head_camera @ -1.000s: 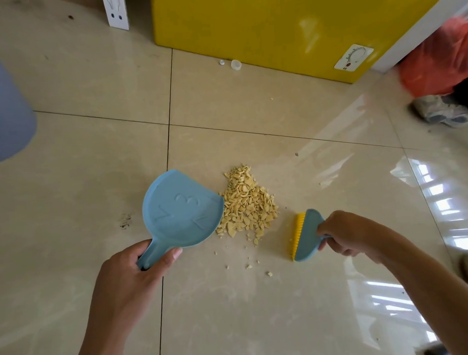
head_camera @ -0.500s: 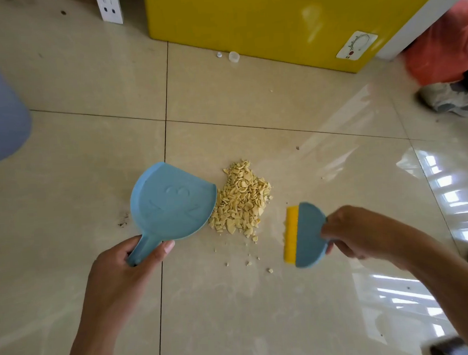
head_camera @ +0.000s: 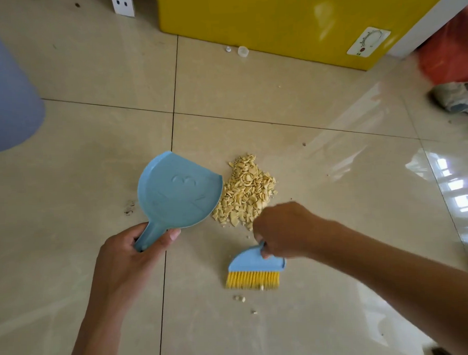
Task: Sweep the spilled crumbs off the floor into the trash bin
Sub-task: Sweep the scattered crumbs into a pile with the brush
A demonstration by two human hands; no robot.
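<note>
A heap of pale yellow crumbs [head_camera: 245, 193] lies on the beige tiled floor. My left hand [head_camera: 136, 258] grips the handle of a light blue dustpan [head_camera: 178, 190], whose open edge touches the left side of the heap. My right hand [head_camera: 286, 230] holds a small blue hand brush with yellow bristles [head_camera: 254, 269], bristles pointing toward me, just below the heap. A few stray crumbs [head_camera: 239, 298] lie beyond the bristles. A blue-grey bin [head_camera: 7, 104] stands at the far left edge, only partly in view.
A yellow cabinet [head_camera: 287, 19] with a white dial label stands at the back. A white bottle cap [head_camera: 243, 51] lies by its base. A person's shoe [head_camera: 456, 99] and orange clothing [head_camera: 450, 58] are at the right. A white socket block [head_camera: 123, 5] sits top left.
My right hand has swung the brush down and toward me, turning its bristles from facing left to facing me, below the heap. The dustpan has stayed against the heap.
</note>
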